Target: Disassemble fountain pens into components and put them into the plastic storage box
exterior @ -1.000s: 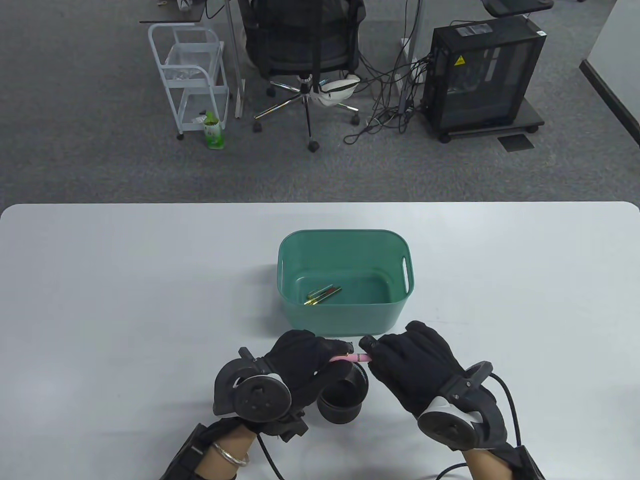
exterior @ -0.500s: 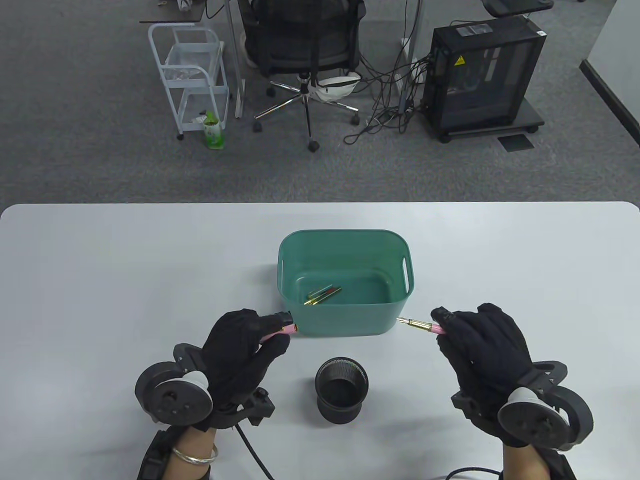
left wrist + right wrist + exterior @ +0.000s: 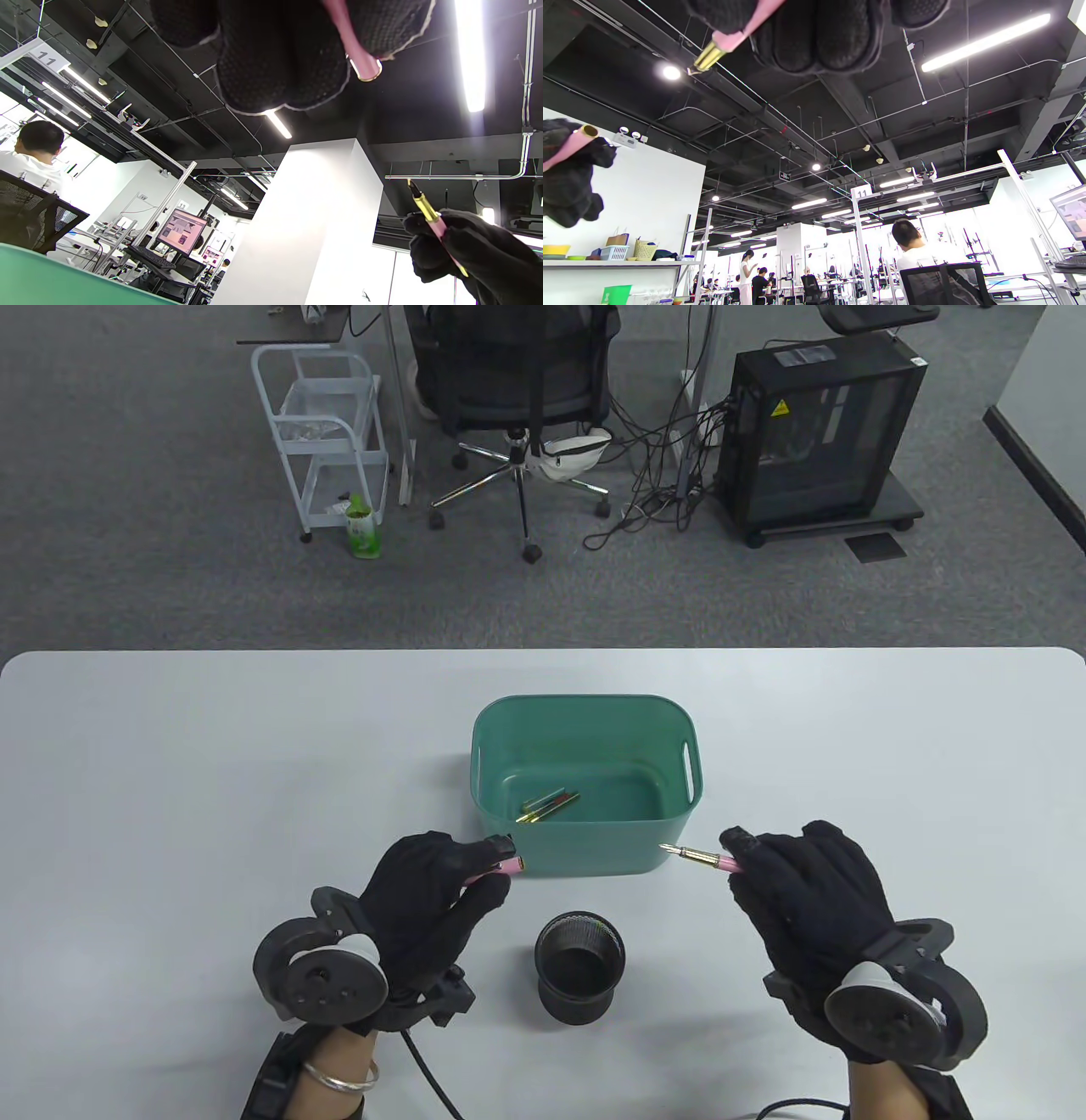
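Both hands wear black knit gloves with a fine dotted weave; the left hand [image 3: 433,891] and the right hand [image 3: 810,899] each carry a dark grey round tracker strapped to the back, a disc face with small screws set in a ring frame over a white pad. A black cable runs from each wrist. A thin silver bangle circles the bare left wrist

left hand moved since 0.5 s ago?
Yes. The left hand shifted slightly right, toward the black mesh cup; the cup stayed put.
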### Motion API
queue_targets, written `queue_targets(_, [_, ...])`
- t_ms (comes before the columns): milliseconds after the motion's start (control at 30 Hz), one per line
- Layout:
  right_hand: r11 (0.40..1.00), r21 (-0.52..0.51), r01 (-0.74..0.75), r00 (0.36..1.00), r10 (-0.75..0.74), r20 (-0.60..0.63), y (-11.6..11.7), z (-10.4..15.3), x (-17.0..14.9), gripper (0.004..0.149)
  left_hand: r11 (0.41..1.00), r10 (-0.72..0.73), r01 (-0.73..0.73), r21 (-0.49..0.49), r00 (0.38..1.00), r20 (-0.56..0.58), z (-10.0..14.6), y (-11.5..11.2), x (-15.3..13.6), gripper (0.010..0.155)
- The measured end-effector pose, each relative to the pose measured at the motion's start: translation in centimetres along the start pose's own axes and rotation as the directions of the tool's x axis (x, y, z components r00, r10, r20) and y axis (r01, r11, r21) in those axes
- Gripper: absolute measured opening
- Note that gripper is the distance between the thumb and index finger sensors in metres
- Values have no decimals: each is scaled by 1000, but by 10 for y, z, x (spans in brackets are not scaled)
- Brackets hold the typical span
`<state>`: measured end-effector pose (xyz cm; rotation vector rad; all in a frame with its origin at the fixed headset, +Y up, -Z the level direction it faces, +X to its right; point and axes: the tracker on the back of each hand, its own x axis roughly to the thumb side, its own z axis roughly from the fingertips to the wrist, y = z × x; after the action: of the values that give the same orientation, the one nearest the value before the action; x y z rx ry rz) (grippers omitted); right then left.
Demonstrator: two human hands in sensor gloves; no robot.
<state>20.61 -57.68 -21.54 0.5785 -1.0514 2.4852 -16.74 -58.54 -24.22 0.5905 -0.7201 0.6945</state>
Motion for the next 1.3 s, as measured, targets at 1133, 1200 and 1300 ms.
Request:
queue_targets(1133, [992,-94,82,996,-79,29,-23,4,2,45,873,-268,57,-484,886,-379,-86,-109,-74,44])
queue_targets(1200, [992,-98,85,996,-83,30,-23,4,2,45,869,-274,48,-493,877,-396,-88,-114,-79,44])
queue_targets(1300, [991,-104,88,996,-85,31,-24,4,2,45,856,-292,43,-515,862,-414,-90,-122,-84,44])
